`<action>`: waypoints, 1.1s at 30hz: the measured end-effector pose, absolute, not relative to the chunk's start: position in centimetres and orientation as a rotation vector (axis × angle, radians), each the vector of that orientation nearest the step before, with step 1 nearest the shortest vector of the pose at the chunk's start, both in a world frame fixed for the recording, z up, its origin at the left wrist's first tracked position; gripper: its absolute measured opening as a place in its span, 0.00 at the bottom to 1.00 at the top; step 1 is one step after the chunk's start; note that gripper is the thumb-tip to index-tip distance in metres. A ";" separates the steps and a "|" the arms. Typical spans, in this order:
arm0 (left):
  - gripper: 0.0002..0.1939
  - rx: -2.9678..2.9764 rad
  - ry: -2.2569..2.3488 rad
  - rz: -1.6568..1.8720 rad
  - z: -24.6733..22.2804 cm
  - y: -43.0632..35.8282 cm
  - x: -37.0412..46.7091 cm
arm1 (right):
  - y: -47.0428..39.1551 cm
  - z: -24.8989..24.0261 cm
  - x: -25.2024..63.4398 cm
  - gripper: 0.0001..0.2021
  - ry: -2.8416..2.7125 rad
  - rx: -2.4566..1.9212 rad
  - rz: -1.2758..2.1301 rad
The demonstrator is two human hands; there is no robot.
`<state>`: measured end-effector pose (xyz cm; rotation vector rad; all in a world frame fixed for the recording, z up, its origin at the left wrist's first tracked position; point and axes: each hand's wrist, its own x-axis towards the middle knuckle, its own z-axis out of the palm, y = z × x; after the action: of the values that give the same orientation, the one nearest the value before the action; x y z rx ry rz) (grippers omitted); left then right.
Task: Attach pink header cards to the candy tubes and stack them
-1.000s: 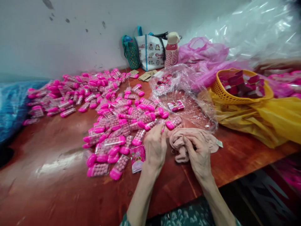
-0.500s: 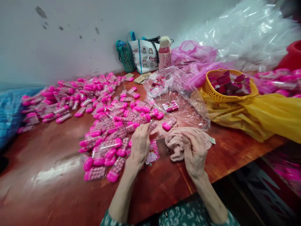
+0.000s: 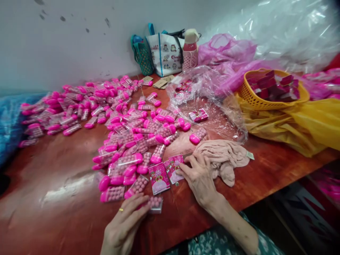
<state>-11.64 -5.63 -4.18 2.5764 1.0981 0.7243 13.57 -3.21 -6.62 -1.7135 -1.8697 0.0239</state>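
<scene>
Looking down at a whole lot of pink

So the left hand (image 3: 126, 220), gold ring (image 3: 121, 209) on one finger, is over a small clear pack of pink balls (image 3: 156, 203), right at the near end of a big pile of similar packs (image 3: 127, 160). Its fingers are close together and cover one end of it; can't tell if they're gripping or just resting there.

The right hand (image 3: 198, 175) is palm down, fingers loosely spread, tips at the right edge of a pink printed card (image 3: 173, 167) lying on the red-brown table (image 3: 66, 209). A second card (image 3: 159, 179) sits just beside it on the left, between that one and the packs.

Crumpled beige-pink cloth (image 3: 228, 156) is right next to the right hand, and I can't tell if they touch. Further back there's a clear plastic bag (image 3: 233, 124) spread out, with a small pink box (image 3: 198, 115) in among it. Over on the right, a yellow basket (image 3: 268, 105) full of dark pink pieces (image 3: 267, 85) sits on some yellow plastic (image 3: 305, 131). Near the back wall (image 3: 92, 53): a white tote bag (image 3: 167, 53) with a bottle (image 3: 190, 56) right beside it.
</scene>
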 end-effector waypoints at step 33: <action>0.08 0.610 1.257 1.274 -1.5 -4.1 -0.5 | -6.4 -3.6 10.7 0.13 -1.126 -1.272 1.074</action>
<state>-0.50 -4.06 -1.54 0.6098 1.2574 1.2740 10.66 -6.41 -3.57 -1.2721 -1.1258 1.0741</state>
